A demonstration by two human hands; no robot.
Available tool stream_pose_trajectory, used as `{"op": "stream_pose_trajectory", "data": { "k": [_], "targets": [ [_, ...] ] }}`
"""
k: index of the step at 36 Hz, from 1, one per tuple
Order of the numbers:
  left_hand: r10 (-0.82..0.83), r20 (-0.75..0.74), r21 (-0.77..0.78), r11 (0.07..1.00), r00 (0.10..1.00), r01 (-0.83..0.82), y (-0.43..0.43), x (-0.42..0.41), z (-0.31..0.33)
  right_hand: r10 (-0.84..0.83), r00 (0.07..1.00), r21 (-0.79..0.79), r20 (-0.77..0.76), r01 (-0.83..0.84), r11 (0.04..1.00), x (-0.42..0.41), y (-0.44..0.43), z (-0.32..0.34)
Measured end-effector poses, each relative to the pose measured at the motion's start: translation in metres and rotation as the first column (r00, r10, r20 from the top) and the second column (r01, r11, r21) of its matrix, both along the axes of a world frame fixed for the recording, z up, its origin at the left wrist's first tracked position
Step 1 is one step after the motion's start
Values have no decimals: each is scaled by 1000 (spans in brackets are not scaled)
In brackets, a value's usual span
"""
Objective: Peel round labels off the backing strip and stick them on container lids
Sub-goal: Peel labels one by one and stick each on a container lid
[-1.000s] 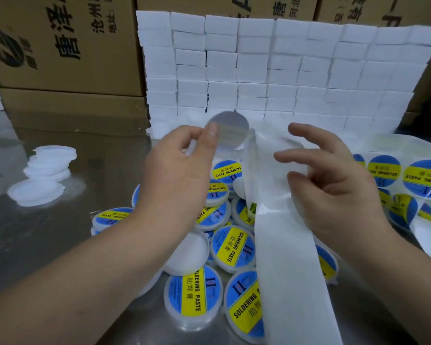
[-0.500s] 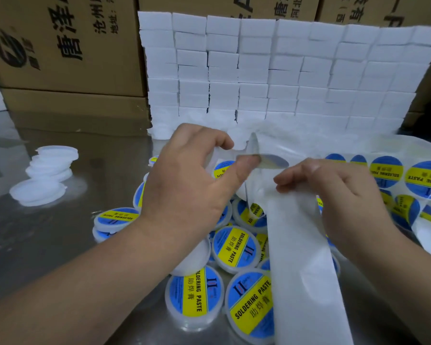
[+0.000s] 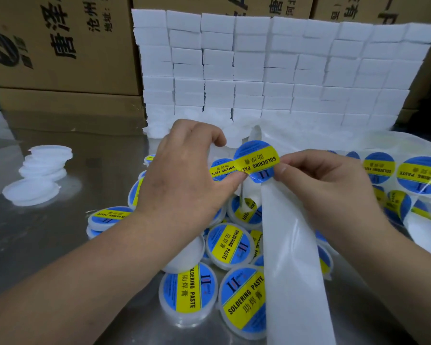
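Note:
A round blue and yellow "SOLDERING PASTE" label (image 3: 255, 160) faces me between both hands, above the pile. My left hand (image 3: 184, 175) has curled fingers and its thumb pinches the label's left edge; the clear lid it carried is hidden behind the label. My right hand (image 3: 326, 185) pinches the label's right edge with thumb and forefinger. The bare white backing strip (image 3: 294, 270) hangs from there down toward me. Several labelled lids (image 3: 230, 245) lie piled under my hands. More labels on the strip (image 3: 418, 175) lie to the right.
A small stack of plain white lids (image 3: 45, 165) sits at the left on the shiny metal table (image 3: 35, 245). A wall of stacked white blocks (image 3: 259, 70) stands behind the pile, with cardboard boxes (image 3: 60, 46) behind and left.
The left hand brought the bare clear lid down from upright to the strip's end. A label now shows face-up between the two hands, and the right hand has closed on its edge.

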State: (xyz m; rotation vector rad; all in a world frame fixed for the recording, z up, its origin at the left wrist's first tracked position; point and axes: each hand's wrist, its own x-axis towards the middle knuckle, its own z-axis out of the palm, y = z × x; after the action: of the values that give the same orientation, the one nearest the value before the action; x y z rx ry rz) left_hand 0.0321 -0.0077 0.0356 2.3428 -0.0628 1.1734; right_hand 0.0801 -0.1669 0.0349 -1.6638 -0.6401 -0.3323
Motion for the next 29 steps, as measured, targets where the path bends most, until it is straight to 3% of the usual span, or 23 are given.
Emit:
{"op": "stream_pose_trajectory", "data": {
  "k": [6,9,10,12,14,16,21,29],
  "targets": [
    [-25,-29,-28,999,999,24,2,5,-5,-52,999,-24,3,52,998,-1,3,-1],
    [-44,-46,-242,970,998,32,7,7,0,-56,998,93,-39,60,994,3,-1,4],
    [-122,-30,-391,915,992,100,8,8,4,-46,998,126,-44,51,991,3,-2,5],
    [-333,111,-676,666,936,317,6,8,10,9,999,134,-37,-4,991,0,-2,7],
    [-463,238,-809,391,854,438,4,9,13,86,995,91,-41,-82,992,-3,0,6],
    [-544,287,-862,213,789,460,3,10,12,148,986,40,-73,-146,989,-4,2,4],
    [-656,255,-867,171,711,468,6,11,8,292,948,82,-122,-284,955,-5,1,7],
    [-595,389,-861,36,704,507,15,11,15,329,938,-83,-106,-338,938,-1,-1,2]
  ]
}}
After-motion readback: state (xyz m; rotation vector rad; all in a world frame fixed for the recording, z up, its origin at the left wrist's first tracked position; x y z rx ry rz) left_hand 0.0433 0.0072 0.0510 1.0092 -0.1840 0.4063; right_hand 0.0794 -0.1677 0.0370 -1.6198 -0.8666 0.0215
